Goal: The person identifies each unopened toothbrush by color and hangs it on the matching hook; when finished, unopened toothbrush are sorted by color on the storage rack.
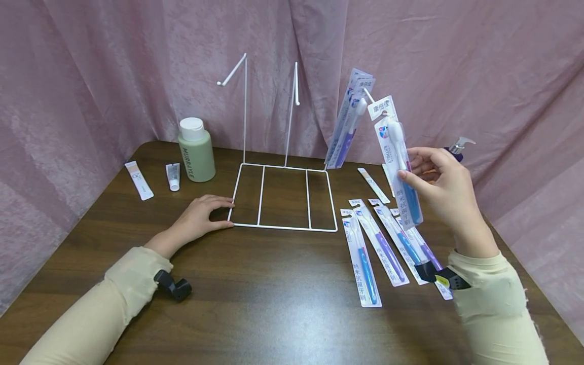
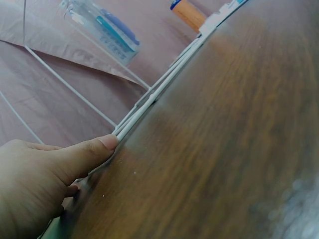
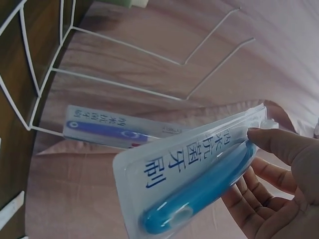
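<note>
My right hand (image 1: 444, 180) pinches a packaged toothbrush (image 1: 401, 167) with a blue handle, thumb in front and fingers behind its edge. The card's notched top overlaps the tip of the right hook (image 1: 368, 95) in the head view. Several packaged toothbrushes (image 1: 347, 126) hang on that hook, a purple-handled one in front. In the right wrist view, the held toothbrush (image 3: 199, 184) slants before a hanging one (image 3: 99, 127). My left hand (image 1: 196, 218) touches the white wire rack (image 1: 283, 228) at its front left corner, thumb and fingertips along the left side wire.
More packaged toothbrushes (image 1: 362, 263) lie fanned on the table at right, near slim white packets (image 1: 374, 186). Behind my right hand stands a pump bottle (image 1: 458, 147). A green bottle (image 1: 197, 154), small tube (image 1: 173, 176) and white sachet (image 1: 139, 180) are left of the rack.
</note>
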A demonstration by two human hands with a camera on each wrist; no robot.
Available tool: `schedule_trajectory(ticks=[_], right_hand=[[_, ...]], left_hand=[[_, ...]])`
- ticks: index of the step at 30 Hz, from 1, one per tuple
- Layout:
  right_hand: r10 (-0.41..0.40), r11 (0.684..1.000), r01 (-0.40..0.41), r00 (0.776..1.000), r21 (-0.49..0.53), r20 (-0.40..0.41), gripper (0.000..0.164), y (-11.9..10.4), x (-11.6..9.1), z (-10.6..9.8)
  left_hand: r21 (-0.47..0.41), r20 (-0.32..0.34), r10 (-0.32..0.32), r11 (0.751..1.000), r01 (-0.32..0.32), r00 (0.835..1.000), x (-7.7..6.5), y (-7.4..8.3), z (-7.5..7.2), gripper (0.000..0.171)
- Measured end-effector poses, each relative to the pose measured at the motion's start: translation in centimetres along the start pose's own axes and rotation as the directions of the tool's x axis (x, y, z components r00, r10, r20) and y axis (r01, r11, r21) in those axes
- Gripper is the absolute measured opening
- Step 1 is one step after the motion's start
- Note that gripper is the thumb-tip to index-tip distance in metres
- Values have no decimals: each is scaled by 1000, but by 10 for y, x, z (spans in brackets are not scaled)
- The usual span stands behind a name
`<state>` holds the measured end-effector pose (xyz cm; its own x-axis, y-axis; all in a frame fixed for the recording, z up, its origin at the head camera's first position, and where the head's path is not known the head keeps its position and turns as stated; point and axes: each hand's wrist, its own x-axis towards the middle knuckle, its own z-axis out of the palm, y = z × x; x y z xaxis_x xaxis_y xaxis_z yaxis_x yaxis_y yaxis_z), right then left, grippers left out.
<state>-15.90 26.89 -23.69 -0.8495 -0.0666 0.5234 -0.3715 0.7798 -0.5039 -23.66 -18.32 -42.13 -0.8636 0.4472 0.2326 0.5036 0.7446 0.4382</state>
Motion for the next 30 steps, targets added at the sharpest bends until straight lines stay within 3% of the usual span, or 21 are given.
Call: schedule_trajectory(ticks=[8,21,30], right_hand=[[-13,999,14,1000,49,-22,39,3,2,16],[94,987,-82,992,135,-82,41,12,18,50],[119,977,-92,984,194,-131,42,18,35,73]], left_hand=[[4,-1,2,1000,-2,1000,-1,1,0,52],[4,-3,3,1000,-3,1000,0,-1,1,51],[11,-8,7,1000,-7,1000,0,-1,1,52]])
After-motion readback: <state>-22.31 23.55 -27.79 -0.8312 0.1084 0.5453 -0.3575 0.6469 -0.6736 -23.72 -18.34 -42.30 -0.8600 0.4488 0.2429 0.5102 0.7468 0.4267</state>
